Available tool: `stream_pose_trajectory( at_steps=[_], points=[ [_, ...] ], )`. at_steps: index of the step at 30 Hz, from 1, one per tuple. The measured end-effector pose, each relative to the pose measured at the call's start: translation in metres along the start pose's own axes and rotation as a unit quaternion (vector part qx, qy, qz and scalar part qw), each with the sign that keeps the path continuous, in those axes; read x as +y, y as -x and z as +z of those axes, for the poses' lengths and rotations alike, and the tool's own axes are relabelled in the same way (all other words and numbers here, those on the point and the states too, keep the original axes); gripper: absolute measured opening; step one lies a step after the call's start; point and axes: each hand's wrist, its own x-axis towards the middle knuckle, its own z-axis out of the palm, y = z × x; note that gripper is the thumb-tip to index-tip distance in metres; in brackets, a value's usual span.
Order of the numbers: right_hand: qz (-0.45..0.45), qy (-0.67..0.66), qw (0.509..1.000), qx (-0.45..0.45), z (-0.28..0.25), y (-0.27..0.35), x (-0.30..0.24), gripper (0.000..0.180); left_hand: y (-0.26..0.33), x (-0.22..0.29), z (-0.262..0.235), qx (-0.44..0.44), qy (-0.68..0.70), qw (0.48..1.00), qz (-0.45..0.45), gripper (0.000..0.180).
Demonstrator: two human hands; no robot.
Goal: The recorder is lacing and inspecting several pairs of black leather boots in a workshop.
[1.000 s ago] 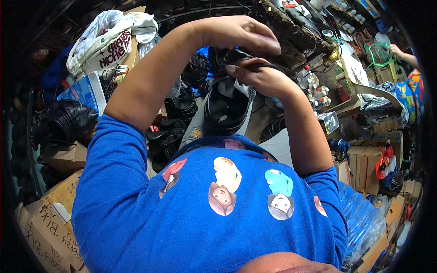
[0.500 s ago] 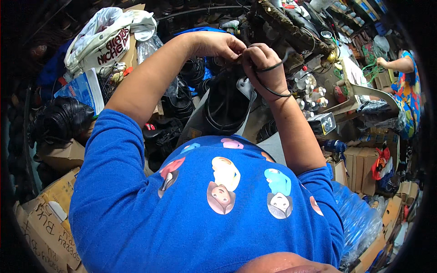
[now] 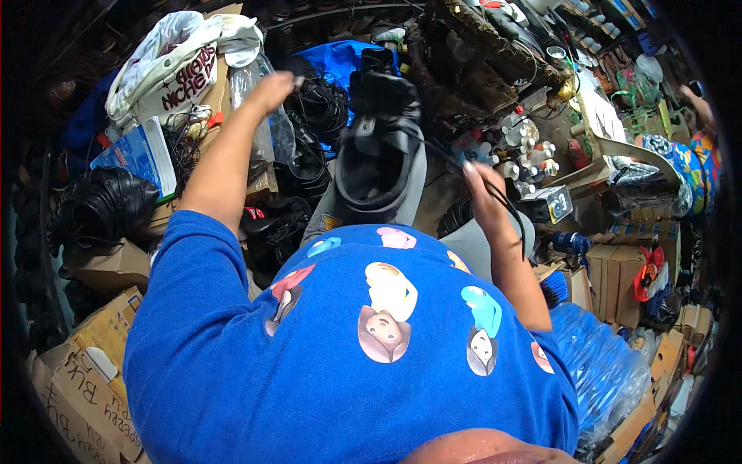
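Observation:
A black shoe (image 3: 402,145) rests on my grey-clad leg, its opening facing me and its laced front farther away. To the right of it, my right hand (image 3: 487,197) is closed on a black shoelace (image 3: 516,213), which stretches toward the shoe and also hangs in a loop by my wrist. My left hand (image 3: 270,94) is out at the far left, above the clear plastic, with its fingertips pinched together. Motion blurs that hand, and whatever lies between its fingertips is too small to make out.
More black shoes (image 3: 309,174) crowd the left side. A white cloth bag (image 3: 158,62) and a blue book (image 3: 133,162) lie beyond. Small bottles (image 3: 533,158) stand at right, near cardboard boxes (image 3: 614,274). A co-worker's arm (image 3: 699,104) shows at the far right.
My hands have drawn apart from above the shoe, the left toward the far left, the right nearer and to the right with the shoelace. The shoe now shows more fully.

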Motion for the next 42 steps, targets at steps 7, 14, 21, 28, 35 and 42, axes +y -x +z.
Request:
stream_pose_trajectory(
  at_steps=[7,14,21,28,35,42],
  points=[
    [0.299,-0.264,0.848,-0.348,-0.003,0.044,0.044,0.049,0.016,0.064,0.053,-0.219,0.163,0.958,-0.091,0.048],
    [0.070,-0.225,0.967,-0.099,0.018,-0.012,-0.018,0.040,0.003,0.147,0.012,-0.252,0.405,0.878,-0.044,0.050],
    [0.091,-0.015,0.993,-0.070,0.030,-0.024,-0.004,0.025,-0.002,0.134,0.023,-0.256,0.347,0.902,-0.019,0.030],
    [-0.033,-0.066,0.994,-0.079,-0.005,-0.043,-0.061,0.021,0.010,0.165,0.008,-0.182,0.169,0.969,-0.004,0.034],
    [0.011,-0.428,0.894,-0.130,0.050,-0.085,-0.060,0.026,0.033,0.214,-0.030,-0.187,-0.014,0.973,0.132,0.024],
    [-0.031,-0.066,0.967,-0.242,0.046,-0.082,-0.069,0.025,0.029,0.256,-0.097,-0.103,-0.070,0.933,0.338,0.016]
  ],
)
